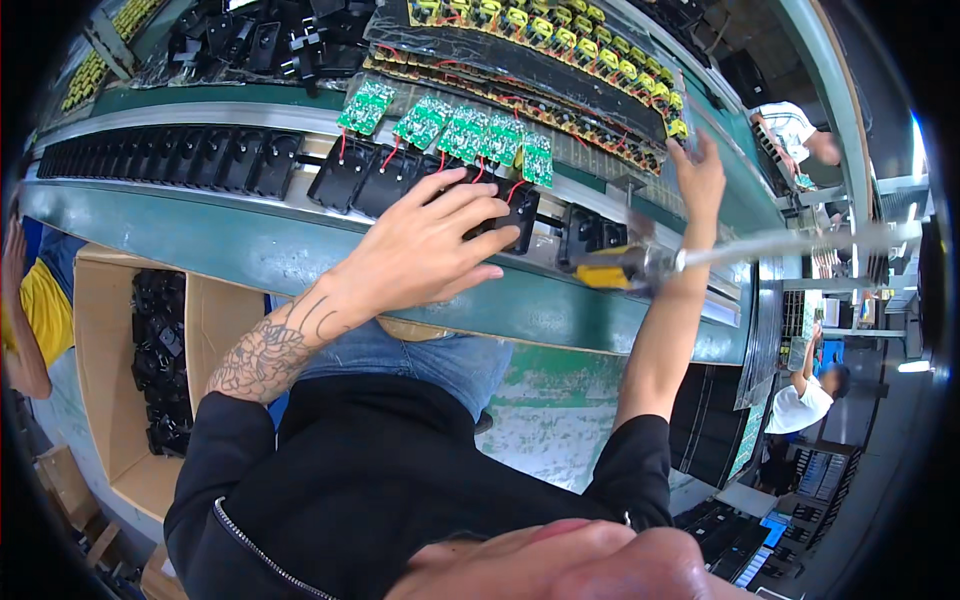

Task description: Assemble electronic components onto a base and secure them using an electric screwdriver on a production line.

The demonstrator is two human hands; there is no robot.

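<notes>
My left hand [440, 235], fingers spread, rests over a row of black plastic cases [379, 185]. Green circuit boards [464, 134] stand along the far side of these cases, tied to them by red wires. The fingertips hide part of the row; whether they press on a case I cannot tell. Farther right, my right hand [700, 175] reaches to the right end of the stacked circuit boards with yellow parts [565, 40]. Its thumb and fingers are apart, and I see nothing between them. In front of the right forearm hangs a blurred yellow and grey tool [610, 270] on a pale rod or hose.
A long line of black cases [180, 160] runs left along the metal rail. Loose black plug housings [265, 45] lie beyond it. Beside my left arm stands a cardboard box [105, 370] of black parts. Co-workers [800, 405] are at the right and far left.
</notes>
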